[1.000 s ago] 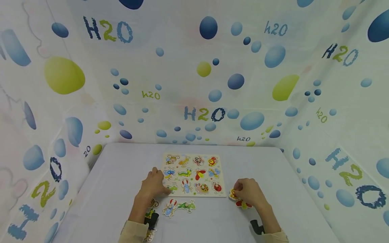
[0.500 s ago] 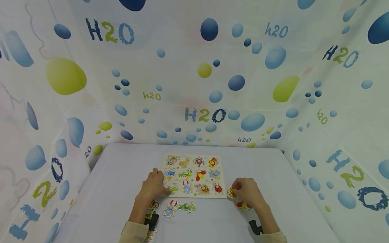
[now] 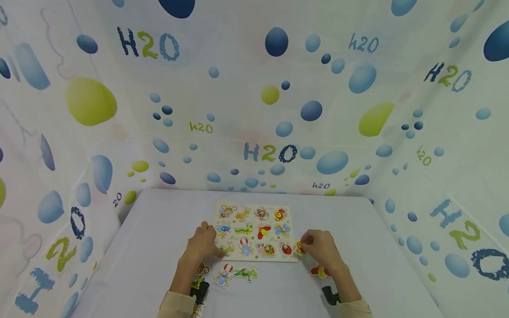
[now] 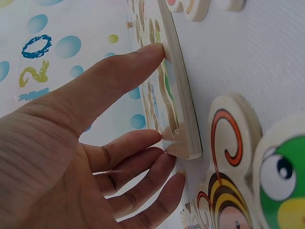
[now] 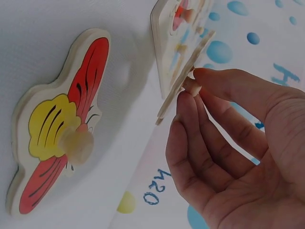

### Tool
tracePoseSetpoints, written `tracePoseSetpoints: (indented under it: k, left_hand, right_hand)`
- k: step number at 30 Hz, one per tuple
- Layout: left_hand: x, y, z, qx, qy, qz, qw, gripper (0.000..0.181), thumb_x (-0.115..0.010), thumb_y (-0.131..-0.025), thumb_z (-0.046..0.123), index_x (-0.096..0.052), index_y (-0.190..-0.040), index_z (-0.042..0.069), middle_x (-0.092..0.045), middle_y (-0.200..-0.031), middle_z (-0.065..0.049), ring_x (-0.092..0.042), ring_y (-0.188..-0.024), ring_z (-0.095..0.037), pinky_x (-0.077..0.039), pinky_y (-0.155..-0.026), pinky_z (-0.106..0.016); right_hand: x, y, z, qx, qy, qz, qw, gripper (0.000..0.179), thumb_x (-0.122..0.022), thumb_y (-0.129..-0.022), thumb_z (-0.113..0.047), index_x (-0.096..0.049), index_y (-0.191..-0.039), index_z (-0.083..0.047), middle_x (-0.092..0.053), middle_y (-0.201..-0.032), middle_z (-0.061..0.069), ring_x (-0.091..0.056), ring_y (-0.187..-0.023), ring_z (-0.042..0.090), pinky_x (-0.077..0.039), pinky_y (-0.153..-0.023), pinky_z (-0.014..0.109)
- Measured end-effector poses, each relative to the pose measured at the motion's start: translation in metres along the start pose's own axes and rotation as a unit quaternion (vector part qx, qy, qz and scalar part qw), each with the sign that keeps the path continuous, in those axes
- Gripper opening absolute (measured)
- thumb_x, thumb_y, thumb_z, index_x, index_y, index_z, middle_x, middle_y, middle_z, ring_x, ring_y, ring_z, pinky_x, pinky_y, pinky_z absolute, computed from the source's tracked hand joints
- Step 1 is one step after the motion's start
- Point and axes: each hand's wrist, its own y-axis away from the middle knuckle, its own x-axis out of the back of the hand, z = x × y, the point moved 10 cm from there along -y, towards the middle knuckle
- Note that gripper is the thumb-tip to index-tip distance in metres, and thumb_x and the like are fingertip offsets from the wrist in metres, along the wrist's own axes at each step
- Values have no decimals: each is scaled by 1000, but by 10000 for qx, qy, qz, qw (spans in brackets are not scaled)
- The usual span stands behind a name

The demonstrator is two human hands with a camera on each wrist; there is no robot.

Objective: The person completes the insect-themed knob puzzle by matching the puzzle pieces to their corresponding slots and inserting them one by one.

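Observation:
The wooden peg puzzle board (image 3: 274, 259), with rows of printed insects, lies mid-table. My left hand (image 3: 203, 244) rests at its left edge. In the left wrist view the thumb (image 4: 138, 59) presses on the board's face, while the other fingers reach its side edge loosely. My right hand (image 3: 321, 247) pinches a puzzle piece (image 3: 299, 247) by its knob, just off the board's right front corner. The right wrist view shows that piece (image 5: 183, 81) edge-on, tilted and raised off the cloth. Below this hand lies a red-winged, yellow-bodied insect piece (image 5: 55, 126) with a knob.
A blue beetle piece (image 3: 224, 276) and a green grasshopper piece (image 3: 246, 274) lie in front of the board. More pieces, including a green-headed one (image 4: 281, 176), sit under the left forearm. A white cloth (image 3: 159, 212) covers the table; a printed curtain (image 3: 222, 88) stands behind.
My right hand has moved left and slightly away from me, bringing the pinched piece from beside the red-winged one to the board's edge. The left hand stays at the board.

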Motion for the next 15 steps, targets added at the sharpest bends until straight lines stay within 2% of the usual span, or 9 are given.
tracePoseSetpoints:
  k: [9,15]
  left_hand:
    - [0,1,-1,1,53,20,10000,62,-100,-66,30,-62,-103,-3,-48,-103,-14,-48,-90,-29,-54,-72,-50]
    - [0,1,-1,59,63,21,10000,64,-100,-66,31,-63,-105,-3,-49,-104,-13,-49,-91,-29,-54,-76,-56]
  right_hand:
    - [-2,-7,-2,23,-10,96,10000,13,-86,-85,-11,-74,-86,-16,-67,-77,-8,-60,-72,10,-54,-67,26]
    - [-1,-9,-4,-68,-103,157,9998,12,-86,-85,-11,-74,-85,-15,-67,-77,-7,-60,-72,12,-54,-65,26]
